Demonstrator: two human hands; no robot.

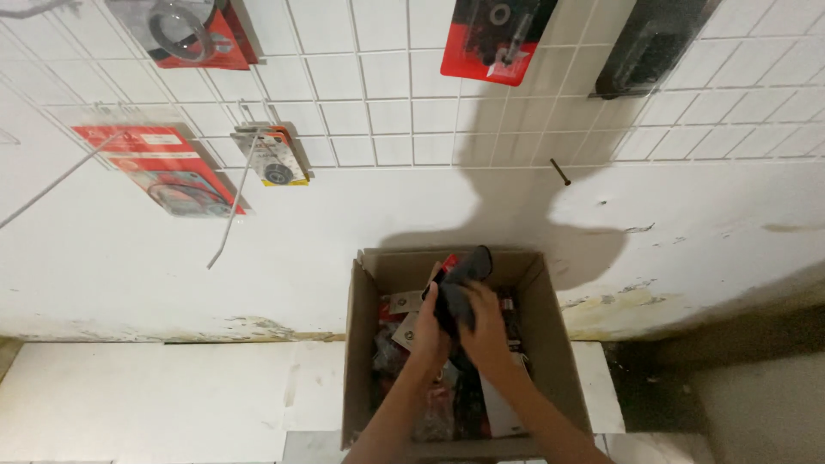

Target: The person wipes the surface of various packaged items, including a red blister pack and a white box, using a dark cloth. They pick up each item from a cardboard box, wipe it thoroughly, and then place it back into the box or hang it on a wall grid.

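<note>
Both my hands reach into an open cardboard box (pixel 359 361) standing on the floor against the wall. My left hand (pixel 427 331) and my right hand (pixel 486 325) together grip a dark packaged part (pixel 460 283), black with a bit of red card showing, lifted just above the box's contents. Inside the box lie several more red and clear packages (pixel 434 404), partly hidden by my forearms.
A white wire grid panel (pixel 387 103) covers the upper wall, with red and black packaged goods (pixel 163 167) hanging from hooks. Bare metal hooks (pixel 230 219) stick out at the left. A single dark peg (pixel 560 172) juts from the wall at the right. Pale floor tiles (pixel 155 395) lie left of the box.
</note>
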